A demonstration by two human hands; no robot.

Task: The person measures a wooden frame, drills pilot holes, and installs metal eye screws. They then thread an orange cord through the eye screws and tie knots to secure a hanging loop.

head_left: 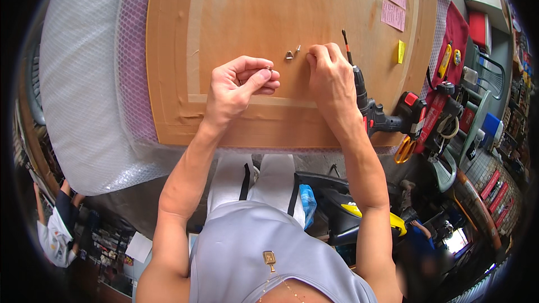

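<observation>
Seemingly early on: fittings (pixel 289 55) lie unattached on board (pixel 241 14); left hand (pixel 237 81) pinches metal piece (pixel 269 68); right hand (pixel 332 74) bunched, hold unclear.

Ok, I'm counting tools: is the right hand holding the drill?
No, the drill lies right of the right hand, outside its grasp.

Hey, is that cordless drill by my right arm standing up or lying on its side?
Lying on its side: the cordless drill shows its bent profile from above, stretched flat across the wooden panel.
</observation>
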